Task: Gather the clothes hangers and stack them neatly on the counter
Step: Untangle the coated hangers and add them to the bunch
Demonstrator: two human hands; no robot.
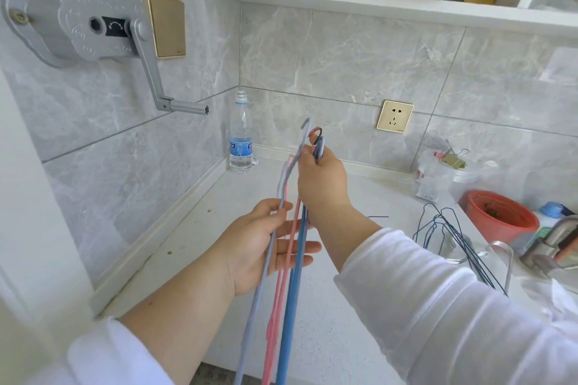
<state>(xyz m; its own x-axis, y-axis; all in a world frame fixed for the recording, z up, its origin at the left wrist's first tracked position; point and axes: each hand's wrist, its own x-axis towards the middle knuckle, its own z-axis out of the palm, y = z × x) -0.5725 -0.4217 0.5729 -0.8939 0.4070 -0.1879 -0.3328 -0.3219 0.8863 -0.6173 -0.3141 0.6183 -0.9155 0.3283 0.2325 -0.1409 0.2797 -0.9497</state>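
I hold a bunch of thin plastic clothes hangers (289, 297), pale blue, pink and darker blue, edge-on above the white counter (219, 228). My right hand (322, 184) is closed around their hooks near the top. My left hand (266, 244) sits lower, palm up, fingers spread, thumb pressing the pale blue hanger against the palm. The hangers' lower ends run past the bottom of the view. A pile of dark wire hangers (453, 234) lies on the counter to the right, partly hidden by my right sleeve.
A water bottle (240, 134) stands in the counter's back corner. A grey wall crank (150, 72) sticks out at left. At right are an orange-red bowl (500, 216), plastic bags, binder clips, a glass container and a wall socket (394, 116). A shelf with a steel pot hangs above.
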